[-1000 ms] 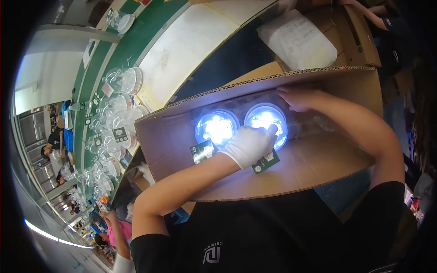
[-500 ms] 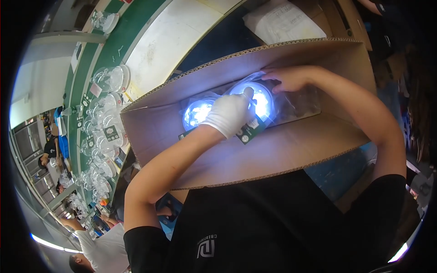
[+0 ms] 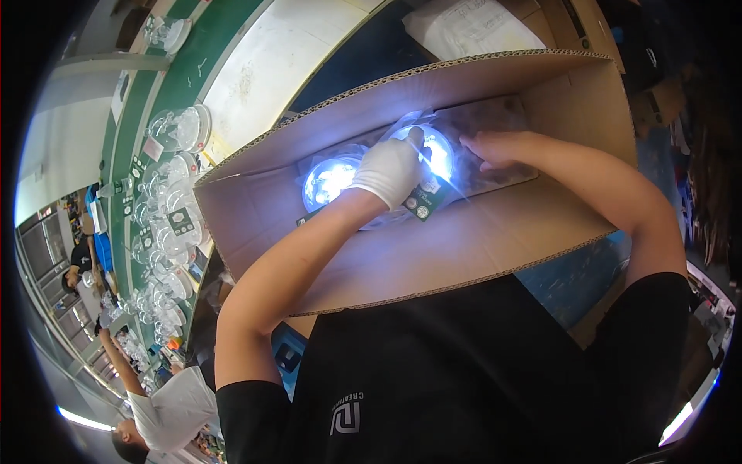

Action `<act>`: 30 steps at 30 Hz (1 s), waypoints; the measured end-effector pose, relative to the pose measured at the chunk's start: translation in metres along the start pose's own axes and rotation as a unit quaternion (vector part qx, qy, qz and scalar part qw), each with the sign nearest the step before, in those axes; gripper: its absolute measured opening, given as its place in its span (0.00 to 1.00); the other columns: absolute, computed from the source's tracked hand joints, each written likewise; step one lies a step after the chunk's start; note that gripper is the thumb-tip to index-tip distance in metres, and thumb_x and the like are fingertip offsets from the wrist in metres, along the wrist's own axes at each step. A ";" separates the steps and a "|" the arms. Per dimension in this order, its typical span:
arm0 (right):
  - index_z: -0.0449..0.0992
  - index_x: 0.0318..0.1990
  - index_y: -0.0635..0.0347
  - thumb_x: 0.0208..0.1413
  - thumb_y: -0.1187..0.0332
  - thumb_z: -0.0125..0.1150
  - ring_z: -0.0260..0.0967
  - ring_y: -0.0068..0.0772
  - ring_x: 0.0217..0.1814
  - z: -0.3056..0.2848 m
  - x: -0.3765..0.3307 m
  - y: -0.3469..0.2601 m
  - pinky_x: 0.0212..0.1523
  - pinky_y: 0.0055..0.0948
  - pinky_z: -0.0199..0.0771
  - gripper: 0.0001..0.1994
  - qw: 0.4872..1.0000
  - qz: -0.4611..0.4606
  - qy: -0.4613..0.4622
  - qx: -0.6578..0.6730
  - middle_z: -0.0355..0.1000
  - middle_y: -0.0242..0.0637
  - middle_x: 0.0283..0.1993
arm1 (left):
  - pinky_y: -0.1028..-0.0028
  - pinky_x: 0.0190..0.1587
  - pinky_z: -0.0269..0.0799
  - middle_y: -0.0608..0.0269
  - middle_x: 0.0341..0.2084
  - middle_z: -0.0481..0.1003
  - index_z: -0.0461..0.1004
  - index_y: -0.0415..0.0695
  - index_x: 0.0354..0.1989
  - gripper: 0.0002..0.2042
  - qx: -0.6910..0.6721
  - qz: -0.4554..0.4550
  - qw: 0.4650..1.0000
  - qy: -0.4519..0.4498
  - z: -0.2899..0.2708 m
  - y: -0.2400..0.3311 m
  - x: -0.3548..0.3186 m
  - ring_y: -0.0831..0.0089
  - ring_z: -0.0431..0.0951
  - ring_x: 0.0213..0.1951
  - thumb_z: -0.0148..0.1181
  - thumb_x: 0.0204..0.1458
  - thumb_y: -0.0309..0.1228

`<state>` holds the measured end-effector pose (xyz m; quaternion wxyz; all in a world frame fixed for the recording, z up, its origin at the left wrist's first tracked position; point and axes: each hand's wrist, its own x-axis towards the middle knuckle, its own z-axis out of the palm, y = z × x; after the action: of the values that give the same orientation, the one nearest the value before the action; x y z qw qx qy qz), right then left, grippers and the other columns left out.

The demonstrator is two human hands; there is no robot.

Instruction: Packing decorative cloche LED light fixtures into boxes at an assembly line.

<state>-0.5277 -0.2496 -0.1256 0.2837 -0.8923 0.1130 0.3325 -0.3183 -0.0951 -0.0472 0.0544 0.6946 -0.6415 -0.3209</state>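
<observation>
Two round lit lamps in clear plastic bags, a left lamp (image 3: 328, 182) and a right lamp (image 3: 439, 155), lie side by side in an open cardboard box (image 3: 433, 255). My left hand (image 3: 389, 172), in a white glove, grips the right lamp near its left side, its thumb over the glowing face; the other fingers are mostly hidden. A green printed card (image 3: 422, 199) hangs below that lamp. Bare and partly curled, my right hand (image 3: 495, 149) hovers just right of the same lamp, beside the loose bag film, with thumb and fingers apart.
A flat brown cardboard piece (image 3: 506, 116) lies inside the box. On the green bench (image 3: 185, 85) at left stand several clear-wrapped lamps (image 3: 174, 216). A white package (image 3: 471, 29) rests beyond the box. A person in a white shirt (image 3: 176, 410) is at lower left.
My right hand has drawn back to the right from the right lamp's edge, its fingers less spread. My left hand stays on that lamp. The view has shifted slightly.
</observation>
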 end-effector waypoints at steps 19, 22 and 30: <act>0.73 0.61 0.62 0.54 0.56 0.68 0.72 0.49 0.59 0.036 0.028 0.037 0.61 0.43 0.72 0.29 0.953 -0.187 -0.224 0.081 0.74 0.51 0.58 | 0.51 0.34 0.78 0.47 0.23 0.80 0.73 0.40 0.50 0.15 -0.122 0.006 0.992 0.008 0.029 0.002 0.003 0.50 0.83 0.30 0.47 0.60 0.32; 0.77 0.55 0.63 0.51 0.51 0.71 0.75 0.39 0.50 0.047 0.036 0.054 0.53 0.39 0.76 0.29 0.948 -0.188 -0.250 0.057 0.78 0.46 0.50 | 0.54 0.35 0.78 0.49 0.23 0.80 0.74 0.39 0.47 0.16 -0.127 -0.004 0.992 0.020 0.017 0.008 -0.001 0.51 0.83 0.29 0.39 0.65 0.34; 0.81 0.53 0.53 0.55 0.46 0.64 0.78 0.47 0.47 -0.012 0.024 0.030 0.50 0.40 0.76 0.25 0.921 -0.054 -0.382 -0.053 0.81 0.42 0.46 | 0.54 0.44 0.78 0.45 0.35 0.81 0.80 0.37 0.41 0.15 -0.098 -0.014 0.995 -0.023 -0.003 0.007 -0.011 0.45 0.82 0.41 0.58 0.53 0.36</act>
<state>-0.5149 -0.2813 -0.1465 0.2750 -0.7157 -0.0699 0.6382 -0.3225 -0.0867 -0.0372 0.1026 0.6873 -0.5982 -0.3991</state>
